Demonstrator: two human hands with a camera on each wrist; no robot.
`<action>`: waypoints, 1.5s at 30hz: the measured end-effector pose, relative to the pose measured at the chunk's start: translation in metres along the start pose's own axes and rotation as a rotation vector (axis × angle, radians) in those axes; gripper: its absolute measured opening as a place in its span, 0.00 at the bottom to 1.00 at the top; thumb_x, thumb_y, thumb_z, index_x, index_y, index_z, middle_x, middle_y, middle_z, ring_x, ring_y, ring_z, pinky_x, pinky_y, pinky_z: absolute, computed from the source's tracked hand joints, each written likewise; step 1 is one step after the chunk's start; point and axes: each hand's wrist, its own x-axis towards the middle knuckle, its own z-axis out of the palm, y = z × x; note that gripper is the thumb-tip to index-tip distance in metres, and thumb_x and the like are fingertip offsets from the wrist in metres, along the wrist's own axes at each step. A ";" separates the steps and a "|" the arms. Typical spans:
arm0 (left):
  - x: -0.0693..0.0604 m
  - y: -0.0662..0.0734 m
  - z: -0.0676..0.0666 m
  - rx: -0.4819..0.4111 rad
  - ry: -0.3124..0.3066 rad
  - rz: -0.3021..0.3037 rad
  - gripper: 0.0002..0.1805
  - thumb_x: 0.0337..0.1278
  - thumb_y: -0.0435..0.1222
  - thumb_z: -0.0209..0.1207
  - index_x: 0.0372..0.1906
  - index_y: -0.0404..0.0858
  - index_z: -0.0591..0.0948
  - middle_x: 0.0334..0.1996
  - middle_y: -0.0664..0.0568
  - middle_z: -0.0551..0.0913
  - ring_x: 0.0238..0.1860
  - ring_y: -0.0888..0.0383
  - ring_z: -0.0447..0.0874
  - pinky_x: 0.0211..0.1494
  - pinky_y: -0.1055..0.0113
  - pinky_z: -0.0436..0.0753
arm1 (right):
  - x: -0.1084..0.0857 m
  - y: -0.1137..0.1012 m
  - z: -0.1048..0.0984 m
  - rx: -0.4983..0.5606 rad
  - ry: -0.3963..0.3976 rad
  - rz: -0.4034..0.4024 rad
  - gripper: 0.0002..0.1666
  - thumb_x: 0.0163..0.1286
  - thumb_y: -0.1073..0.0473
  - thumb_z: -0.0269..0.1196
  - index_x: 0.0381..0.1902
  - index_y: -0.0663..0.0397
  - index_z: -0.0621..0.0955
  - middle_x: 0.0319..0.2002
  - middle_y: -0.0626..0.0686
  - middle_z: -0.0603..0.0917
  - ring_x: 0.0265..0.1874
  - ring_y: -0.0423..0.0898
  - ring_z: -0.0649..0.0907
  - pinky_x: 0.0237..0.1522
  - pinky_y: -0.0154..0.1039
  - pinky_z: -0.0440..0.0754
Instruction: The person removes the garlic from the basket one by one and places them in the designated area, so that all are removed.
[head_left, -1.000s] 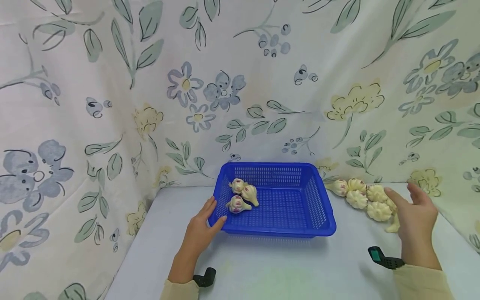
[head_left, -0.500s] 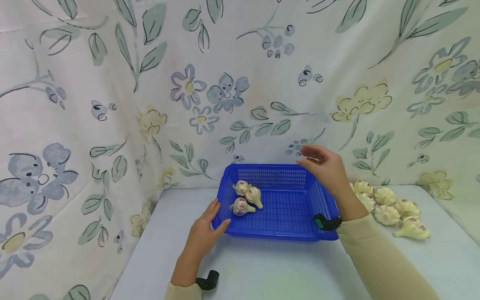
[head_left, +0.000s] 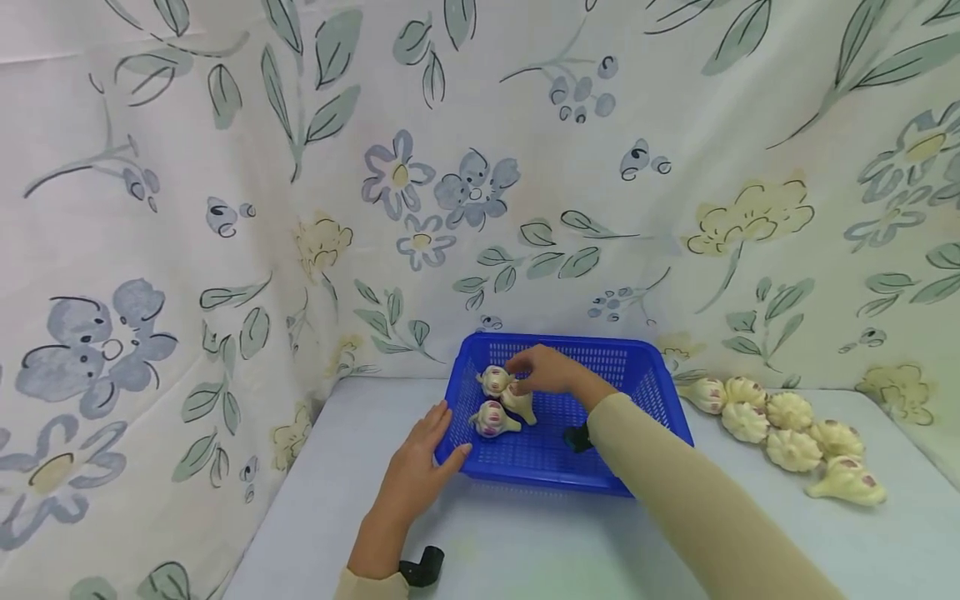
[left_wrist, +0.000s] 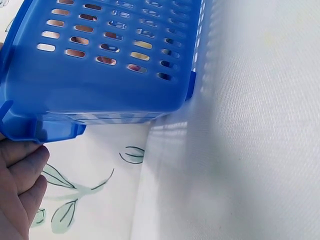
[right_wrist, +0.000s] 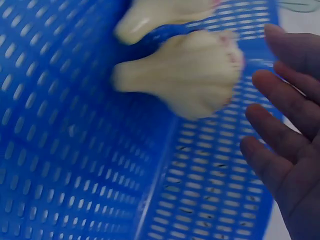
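Note:
Three garlic bulbs [head_left: 491, 419] lie together at the left end of a blue plastic basket [head_left: 551, 480]. My right hand [head_left: 553, 369] reaches into the basket beside the bulbs. In the right wrist view its fingers [right_wrist: 280, 135] are spread, holding nothing, a little apart from a garlic bulb [right_wrist: 182, 75]. My left hand [head_left: 416, 467] rests at the basket's left side, fingers extended along the rim and thumb near the front corner. The left wrist view has these fingers [left_wrist: 25, 175] touching the rim from below.
Several more garlic bulbs [head_left: 792, 450] lie in a group on the white table [head_left: 525, 550] to the right of the basket. A floral curtain [head_left: 480, 167] hangs behind and to the left of the table.
My right hand has moved left from beside the loose garlic bulbs, over the basket's right end, and down into the basket. My left hand stays at the rim. The head view has shifted slightly.

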 end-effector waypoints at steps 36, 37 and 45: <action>-0.002 0.000 0.001 -0.047 0.016 0.030 0.40 0.63 0.58 0.58 0.73 0.41 0.67 0.76 0.56 0.59 0.76 0.47 0.59 0.73 0.46 0.64 | 0.012 0.028 0.025 -0.179 -0.082 0.172 0.37 0.46 0.56 0.80 0.56 0.59 0.83 0.51 0.53 0.85 0.48 0.47 0.83 0.54 0.45 0.81; -0.002 0.000 0.001 -0.048 0.015 0.028 0.40 0.63 0.58 0.58 0.73 0.41 0.67 0.76 0.56 0.59 0.76 0.47 0.59 0.73 0.46 0.64 | 0.013 0.030 0.025 -0.178 -0.083 0.174 0.37 0.46 0.55 0.80 0.55 0.58 0.83 0.50 0.53 0.86 0.46 0.47 0.83 0.53 0.45 0.81; -0.001 0.000 0.000 -0.060 0.005 0.009 0.40 0.63 0.59 0.57 0.73 0.42 0.66 0.76 0.56 0.59 0.76 0.51 0.58 0.73 0.49 0.64 | 0.003 0.034 0.019 -0.147 -0.088 0.144 0.35 0.47 0.53 0.80 0.54 0.57 0.84 0.43 0.49 0.87 0.37 0.42 0.81 0.43 0.41 0.82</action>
